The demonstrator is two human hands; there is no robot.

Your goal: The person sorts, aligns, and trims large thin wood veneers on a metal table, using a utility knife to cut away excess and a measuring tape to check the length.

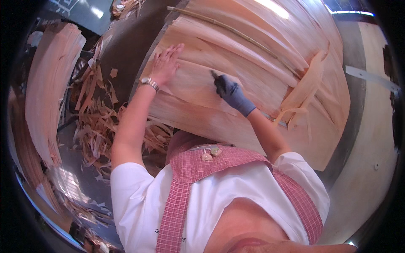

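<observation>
Thin sheets of pale wood veneer [196, 86] lie in overlapping layers on the work table before me. My left hand [165, 65], bare and with a watch [150, 83] at the wrist, rests flat on the veneer close to its left edge, fingers stretched out. To its right, my right hand [231, 92] wears a blue-grey glove with black fingers. Its fingers are curled closed just over the sheet. A small dark tip pokes out ahead of them; whether it is a tool or a glove finger is unclear.
A long thin stick [236, 34] lies across the far sheets. Curled veneer strips [306, 82] sit at the right. Torn veneer scraps [99, 126] litter the floor on the left, beside a tall stack of veneer [52, 84]. A pale board [367, 126] stretches along the right.
</observation>
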